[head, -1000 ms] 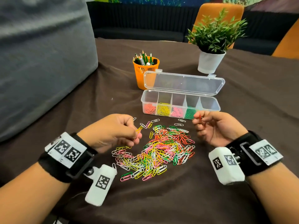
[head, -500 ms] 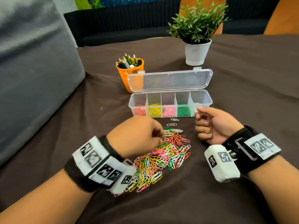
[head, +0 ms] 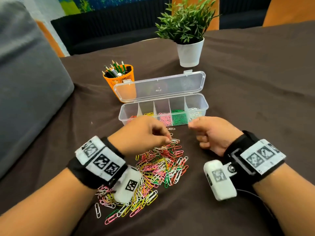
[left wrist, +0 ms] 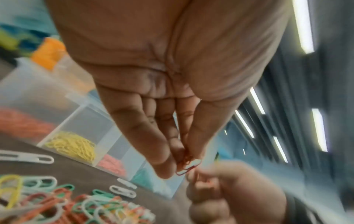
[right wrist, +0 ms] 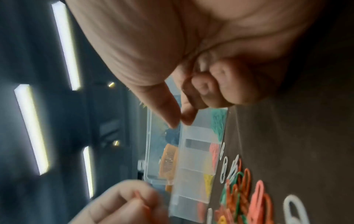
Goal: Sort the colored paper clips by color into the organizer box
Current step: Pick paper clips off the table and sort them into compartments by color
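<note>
Left hand (head: 143, 133) moved onto the clip pile (head: 158, 167) beside the organizer box (head: 163, 108), pinching red paper clips (left wrist: 186, 164), right hand (head: 213, 133) fisted, contents indiscernible, no legible writing.

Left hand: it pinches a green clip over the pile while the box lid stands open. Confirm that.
Wrong colour. The left hand pinches a red clip, as the left wrist view shows. It is over the pile, and the box lid is open.

Clear organizer box (head: 163, 106); paper clips (head: 160, 169) red, yellow, pink, green, white (mixed); orange pencil cup (head: 119, 79).
</note>
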